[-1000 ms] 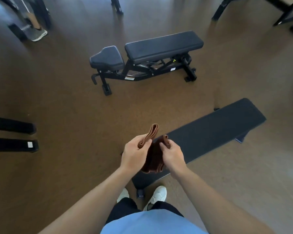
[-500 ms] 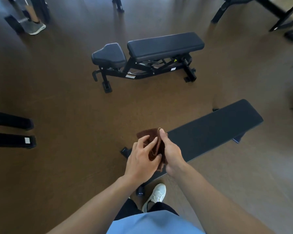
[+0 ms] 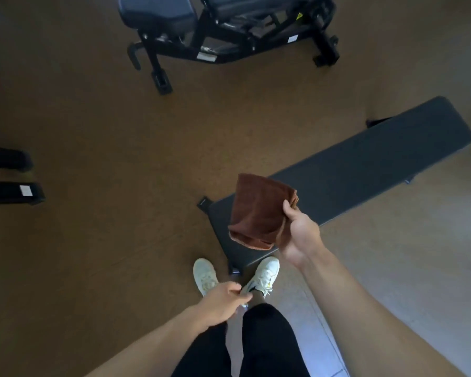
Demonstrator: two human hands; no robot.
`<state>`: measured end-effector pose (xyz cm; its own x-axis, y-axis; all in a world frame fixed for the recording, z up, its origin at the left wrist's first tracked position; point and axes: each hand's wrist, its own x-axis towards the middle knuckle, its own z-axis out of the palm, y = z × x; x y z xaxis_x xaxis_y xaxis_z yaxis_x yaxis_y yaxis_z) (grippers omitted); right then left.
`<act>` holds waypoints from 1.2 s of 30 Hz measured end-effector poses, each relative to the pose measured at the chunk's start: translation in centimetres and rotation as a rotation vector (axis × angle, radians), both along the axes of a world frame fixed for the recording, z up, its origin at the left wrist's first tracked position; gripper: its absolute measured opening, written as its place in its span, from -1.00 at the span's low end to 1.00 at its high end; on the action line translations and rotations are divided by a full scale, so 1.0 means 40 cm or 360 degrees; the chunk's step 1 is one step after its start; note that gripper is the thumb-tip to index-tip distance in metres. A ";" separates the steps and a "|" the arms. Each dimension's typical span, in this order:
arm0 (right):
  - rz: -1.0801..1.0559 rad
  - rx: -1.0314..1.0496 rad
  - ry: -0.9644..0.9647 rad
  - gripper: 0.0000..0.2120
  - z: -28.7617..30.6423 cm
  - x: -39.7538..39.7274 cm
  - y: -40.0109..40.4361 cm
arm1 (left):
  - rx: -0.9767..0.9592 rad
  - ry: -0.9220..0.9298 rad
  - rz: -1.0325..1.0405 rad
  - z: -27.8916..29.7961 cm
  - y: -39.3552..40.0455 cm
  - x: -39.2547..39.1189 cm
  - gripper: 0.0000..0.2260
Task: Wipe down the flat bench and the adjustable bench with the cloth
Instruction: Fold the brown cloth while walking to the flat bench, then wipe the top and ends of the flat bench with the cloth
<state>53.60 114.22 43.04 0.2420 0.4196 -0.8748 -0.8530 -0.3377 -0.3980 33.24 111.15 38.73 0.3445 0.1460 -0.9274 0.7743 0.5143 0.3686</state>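
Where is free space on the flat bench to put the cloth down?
The flat bench is bare from the brown cloth to its far end. The near end is crowded: the right hand holds the cloth over it, and white shoes stand at its foot.

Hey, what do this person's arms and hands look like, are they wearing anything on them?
Both forearms are bare with no sleeves showing. The left hand and right hand wear no gloves, and no watch, ring or wristband shows on either one.
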 end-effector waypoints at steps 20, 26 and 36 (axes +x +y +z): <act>0.1292 -0.0068 -0.1698 -0.85 -0.375 -0.040 -0.057 | 0.0238 0.0215 0.0810 -0.389 0.172 0.050 -0.82; 0.2087 0.0207 -0.2438 -0.42 -0.571 -0.185 -0.129 | 0.0580 0.0235 0.0905 -0.522 0.257 0.016 -0.84; 0.2538 -0.0277 -0.2363 -0.34 -0.785 -0.316 -0.213 | 0.0472 0.0238 0.0872 -0.599 0.254 -0.026 -0.82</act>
